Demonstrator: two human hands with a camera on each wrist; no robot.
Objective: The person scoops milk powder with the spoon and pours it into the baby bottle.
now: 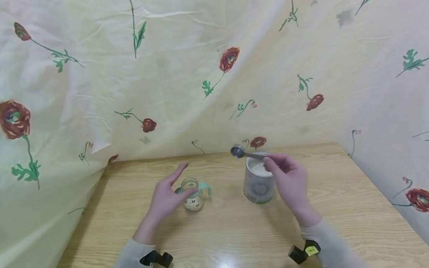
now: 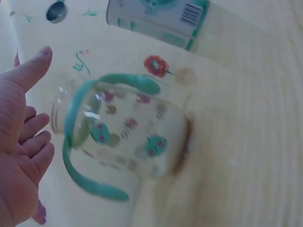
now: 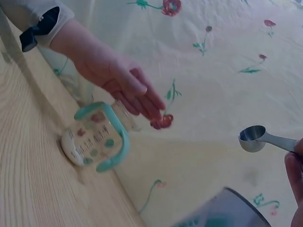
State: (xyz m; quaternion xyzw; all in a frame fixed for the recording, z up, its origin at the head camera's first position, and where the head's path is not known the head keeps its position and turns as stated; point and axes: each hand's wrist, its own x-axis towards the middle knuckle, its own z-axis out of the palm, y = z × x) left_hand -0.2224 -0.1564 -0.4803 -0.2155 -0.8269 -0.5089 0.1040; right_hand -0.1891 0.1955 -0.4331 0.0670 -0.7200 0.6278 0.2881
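Observation:
My right hand (image 1: 290, 179) pinches the handle of a small metal measuring spoon (image 3: 252, 138) between thumb and fingers. The spoon is held over the left rim of an open can (image 1: 258, 188) with white powder in it. Bare metal shows inside the spoon's bowl. To the left stands a clear baby bottle (image 1: 194, 203) without a lid, with teal handles (image 2: 97, 188) and printed figures. Beside the bottle's neck is my left hand (image 1: 168, 195), thumb apart from the extended fingers; in the left wrist view a gap shows between hand and bottle.
Bottle and can stand apart on a light wooden table (image 1: 226, 230). A pale cloth (image 1: 180, 78) with red flowers hangs behind the table and along its sides. Each wrist bears a strapped black camera (image 1: 301, 253).

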